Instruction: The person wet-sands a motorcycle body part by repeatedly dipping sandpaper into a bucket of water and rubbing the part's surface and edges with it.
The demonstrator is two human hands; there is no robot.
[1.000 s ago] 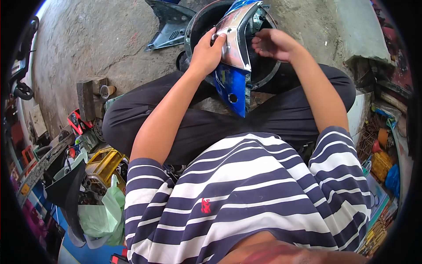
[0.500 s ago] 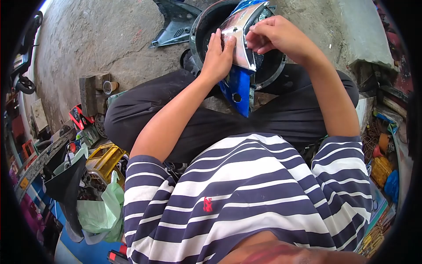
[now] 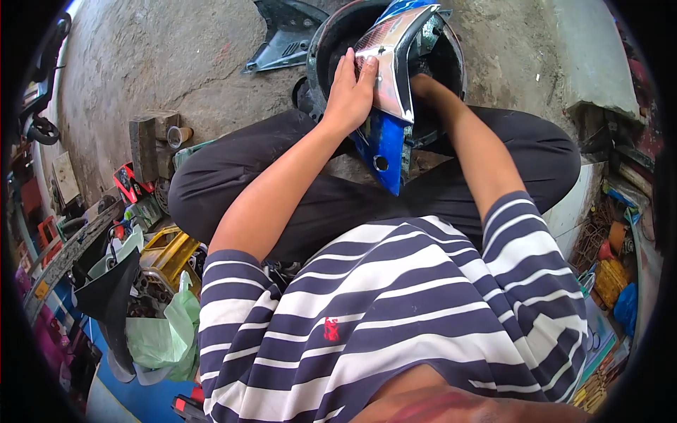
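Note:
A motorcycle lamp piece with a pinkish, partly gridded lens point(image 3: 391, 90) and a dark edge lies slanted across a round black tub point(image 3: 461, 56). A glossy blue plastic panel point(image 3: 384, 141) with a round hole extends below it, pointing toward my lap. My left hand point(image 3: 349, 97) rests flat on the left side of the lens, fingers stretched out and thumb apart. On the other side, my right hand point(image 3: 424, 86) reaches down into the tub beside the lamp's dark edge. Its fingers are hidden there, so what they touch does not show.
A dark plastic fairing piece point(image 3: 285, 39) lies on the concrete floor beyond the tub. Left of my knee are wooden blocks point(image 3: 144, 144) and a plastic cup point(image 3: 178, 136). A yellow crate point(image 3: 169, 255) and green plastic bag point(image 3: 173, 335) lie nearer, amid clutter.
My right hand has moved from the lamp's right edge down into the tub, and the right forearm has swung inward. My left hand stays on the lens.

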